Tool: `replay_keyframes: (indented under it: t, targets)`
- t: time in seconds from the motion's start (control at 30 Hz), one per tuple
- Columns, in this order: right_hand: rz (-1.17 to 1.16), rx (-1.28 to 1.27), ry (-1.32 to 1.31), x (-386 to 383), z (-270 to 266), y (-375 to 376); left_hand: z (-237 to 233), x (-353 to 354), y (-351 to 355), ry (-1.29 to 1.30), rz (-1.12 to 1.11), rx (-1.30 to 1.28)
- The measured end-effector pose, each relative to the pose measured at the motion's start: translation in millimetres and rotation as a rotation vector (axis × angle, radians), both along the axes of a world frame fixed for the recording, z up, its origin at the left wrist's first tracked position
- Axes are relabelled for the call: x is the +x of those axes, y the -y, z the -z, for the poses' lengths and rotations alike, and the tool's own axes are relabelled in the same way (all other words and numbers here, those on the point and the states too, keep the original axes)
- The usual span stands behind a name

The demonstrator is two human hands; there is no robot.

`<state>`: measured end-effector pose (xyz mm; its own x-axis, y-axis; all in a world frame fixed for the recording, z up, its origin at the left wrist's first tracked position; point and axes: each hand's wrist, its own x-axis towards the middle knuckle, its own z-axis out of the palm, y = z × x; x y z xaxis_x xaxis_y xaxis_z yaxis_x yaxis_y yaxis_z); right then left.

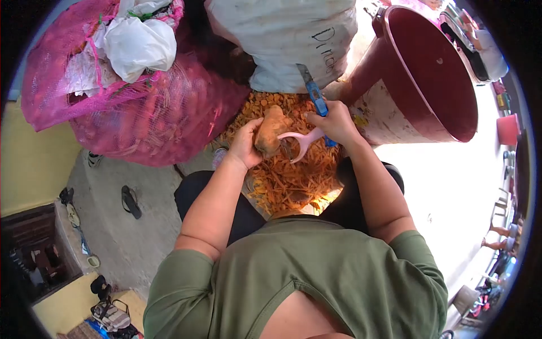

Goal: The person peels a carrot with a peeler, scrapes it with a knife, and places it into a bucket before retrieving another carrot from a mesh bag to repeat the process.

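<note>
My left hand [247, 143] is wrapped round a lumpy orange-brown root [273, 129], held upright above a heap of orange peelings [299, 178]. In my right hand [337, 121] is a pink Y-shaped peeler [306, 142], its two prongs pointing left at the root's lower side. The same hand also has a blue utility knife [317, 99], blade out and pointing away from me. A blue piece [330, 142] shows just below the right hand. Small orange chunks [265, 101] lie at the far side of the heap.
Pink mesh sacks [152, 118] full of roots stand at the left, with a white plastic bag [138, 48] on top. A white sack [282, 42] with writing is ahead. A large dark-red bucket [435, 73] leans at the right. A slipper [130, 201] lies on the floor.
</note>
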<state>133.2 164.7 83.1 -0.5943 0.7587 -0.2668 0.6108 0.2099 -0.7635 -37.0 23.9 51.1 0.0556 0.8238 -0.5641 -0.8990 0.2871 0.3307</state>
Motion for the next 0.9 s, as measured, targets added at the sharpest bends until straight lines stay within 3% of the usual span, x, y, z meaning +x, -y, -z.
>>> replay_keyframes:
  t: [0.07,0.17,0.37,0.5,0.63,0.77,0.9]
  targets:
    - [-0.020,0.079,0.023,-6,1,0,-2,1,-2,-0.013,0.001,-0.022]
    - [0.132,-0.014,-0.037,-12,4,-10,12,-4,-3,-0.103,0.007,-0.048]
    - [-0.096,0.092,0.195,-16,3,-7,33,-22,-5,-0.210,-0.028,-0.073]
    - [-0.182,0.187,0.306,-19,3,4,18,-21,-8,-0.325,-0.161,-0.141]
    - [-0.283,0.248,0.459,-26,8,21,26,-23,-8,-0.264,-0.175,-0.186]
    - [-0.401,0.466,0.425,-26,42,44,38,-19,-10,-0.233,-0.151,-0.167]
    - [-0.461,0.450,0.397,-28,44,47,43,-18,-10,-0.243,-0.132,-0.143]
